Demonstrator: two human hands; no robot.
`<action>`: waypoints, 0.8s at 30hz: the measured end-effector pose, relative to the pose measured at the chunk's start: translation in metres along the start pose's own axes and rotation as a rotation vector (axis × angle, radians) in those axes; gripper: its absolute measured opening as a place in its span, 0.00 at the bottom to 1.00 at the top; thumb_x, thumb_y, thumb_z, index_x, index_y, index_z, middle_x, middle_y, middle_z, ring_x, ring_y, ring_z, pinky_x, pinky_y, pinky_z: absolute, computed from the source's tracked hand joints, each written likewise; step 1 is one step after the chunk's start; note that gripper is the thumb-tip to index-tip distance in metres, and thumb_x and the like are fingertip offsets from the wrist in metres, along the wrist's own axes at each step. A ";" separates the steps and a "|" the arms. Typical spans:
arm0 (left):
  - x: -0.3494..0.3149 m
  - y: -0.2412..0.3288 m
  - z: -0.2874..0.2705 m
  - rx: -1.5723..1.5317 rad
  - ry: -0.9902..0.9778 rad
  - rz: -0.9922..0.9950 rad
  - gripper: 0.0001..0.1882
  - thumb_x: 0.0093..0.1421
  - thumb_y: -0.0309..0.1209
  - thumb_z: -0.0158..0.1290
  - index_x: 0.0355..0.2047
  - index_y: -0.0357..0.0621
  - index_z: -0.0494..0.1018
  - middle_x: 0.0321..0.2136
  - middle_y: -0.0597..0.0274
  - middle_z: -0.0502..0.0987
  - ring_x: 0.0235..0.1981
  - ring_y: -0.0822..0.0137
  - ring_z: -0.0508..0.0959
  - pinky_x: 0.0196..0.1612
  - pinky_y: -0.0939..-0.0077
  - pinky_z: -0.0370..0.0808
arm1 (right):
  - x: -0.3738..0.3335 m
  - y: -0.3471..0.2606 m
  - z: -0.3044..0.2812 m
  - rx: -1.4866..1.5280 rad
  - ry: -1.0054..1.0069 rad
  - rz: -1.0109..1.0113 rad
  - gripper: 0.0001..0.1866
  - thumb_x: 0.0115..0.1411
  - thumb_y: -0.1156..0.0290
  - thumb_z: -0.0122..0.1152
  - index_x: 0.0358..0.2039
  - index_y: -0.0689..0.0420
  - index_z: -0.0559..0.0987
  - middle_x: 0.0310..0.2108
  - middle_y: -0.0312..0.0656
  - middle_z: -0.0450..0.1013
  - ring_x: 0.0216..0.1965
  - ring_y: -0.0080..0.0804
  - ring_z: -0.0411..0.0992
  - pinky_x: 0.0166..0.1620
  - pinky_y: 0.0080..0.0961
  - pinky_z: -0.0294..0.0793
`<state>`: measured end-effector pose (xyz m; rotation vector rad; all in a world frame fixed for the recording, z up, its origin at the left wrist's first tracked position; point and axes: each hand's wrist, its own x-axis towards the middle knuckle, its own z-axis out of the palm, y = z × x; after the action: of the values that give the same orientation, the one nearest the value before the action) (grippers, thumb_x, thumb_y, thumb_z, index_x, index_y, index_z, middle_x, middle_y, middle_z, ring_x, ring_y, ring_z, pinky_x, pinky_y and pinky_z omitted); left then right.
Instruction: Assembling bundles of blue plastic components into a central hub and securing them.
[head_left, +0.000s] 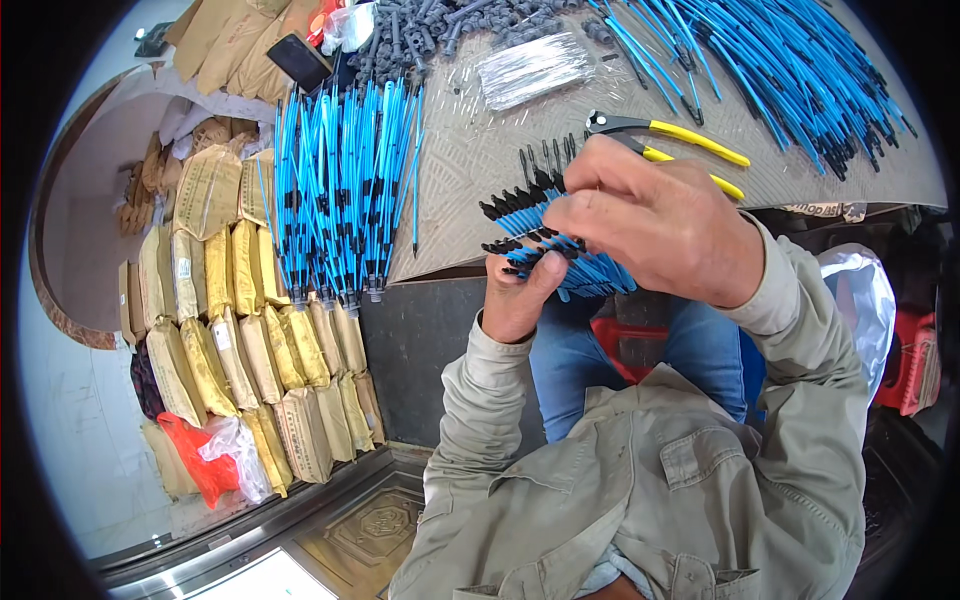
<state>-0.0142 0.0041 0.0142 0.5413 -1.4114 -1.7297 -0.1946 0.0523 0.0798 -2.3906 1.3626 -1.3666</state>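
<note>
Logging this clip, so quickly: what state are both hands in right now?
Left hand: closed, holding a bundle of blue rods with black ends.
Right hand: curled closed at the bundle; what it pinches, if anything, cannot be told.

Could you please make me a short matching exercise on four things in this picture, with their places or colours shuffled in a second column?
Things
1. Pliers
2. Phone
3. Red bag
4. Bundle of black-tipped blue rods

Places or colours
A. In the left hand
B. By the lower wrapped packages
C. Yellow handles
D. Dark, at the upper left

Right pairs: 1-C; 2-D; 3-B; 4-A
</note>
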 end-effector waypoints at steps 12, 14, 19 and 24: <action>-0.002 0.002 -0.006 0.037 -0.040 0.005 0.09 0.57 0.27 0.53 0.37 0.35 0.76 0.31 0.61 0.78 0.30 0.72 0.74 0.37 0.81 0.70 | 0.003 -0.003 0.001 0.049 -0.044 -0.018 0.09 0.50 0.82 0.56 0.34 0.60 0.76 0.33 0.43 0.66 0.24 0.31 0.63 0.25 0.22 0.62; -0.002 0.003 -0.005 0.045 -0.075 -0.014 0.09 0.57 0.26 0.53 0.37 0.35 0.76 0.31 0.62 0.79 0.30 0.73 0.74 0.37 0.82 0.70 | 0.002 -0.004 0.003 0.042 -0.028 -0.006 0.10 0.50 0.83 0.56 0.34 0.60 0.76 0.33 0.43 0.66 0.24 0.31 0.63 0.26 0.22 0.63; -0.001 0.009 -0.006 0.055 -0.098 -0.049 0.08 0.55 0.24 0.55 0.37 0.37 0.77 0.31 0.64 0.79 0.29 0.75 0.73 0.36 0.84 0.70 | -0.001 -0.012 0.007 0.037 0.015 0.025 0.12 0.49 0.84 0.54 0.35 0.60 0.76 0.34 0.43 0.66 0.26 0.32 0.64 0.28 0.22 0.65; 0.001 0.007 -0.002 0.089 -0.117 -0.030 0.10 0.53 0.23 0.58 0.36 0.37 0.77 0.30 0.66 0.79 0.28 0.77 0.73 0.34 0.85 0.70 | -0.004 -0.014 0.013 0.093 0.038 0.055 0.13 0.49 0.85 0.54 0.37 0.61 0.76 0.35 0.43 0.67 0.27 0.32 0.64 0.29 0.22 0.65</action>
<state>-0.0108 0.0020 0.0202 0.5188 -1.5758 -1.7534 -0.1766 0.0597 0.0758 -2.2634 1.3311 -1.4349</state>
